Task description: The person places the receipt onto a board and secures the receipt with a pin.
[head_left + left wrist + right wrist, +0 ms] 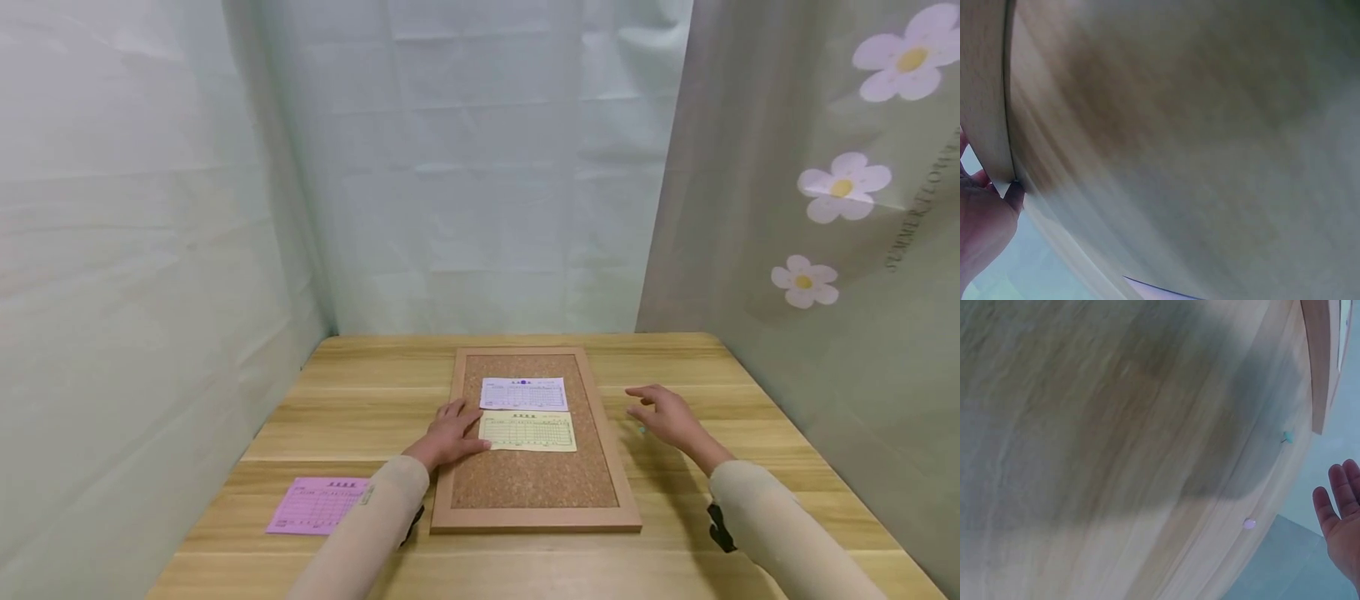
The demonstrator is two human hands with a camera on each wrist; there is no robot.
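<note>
A cork board [536,483] with a wooden frame lies on the table. On it, a pale lavender printed slip [523,394] bears a dark purple pin [523,382] at its top edge. Directly below lies a yellow printed slip [527,432]. My left hand [450,435] rests across the board's left edge, fingers spread, the thumb at the yellow slip's left side. To the right of the board, my right hand [669,418] hovers over the table with loosely bent fingers and holds nothing. Beneath it is a green push pin [1288,437]; a pink pin [1249,523] lies nearby.
A pink printed slip [318,505] lies on the table left of the board, partly covered by my left sleeve. The wooden table [375,367] is enclosed by pale hanging sheets [480,167] at the back and sides.
</note>
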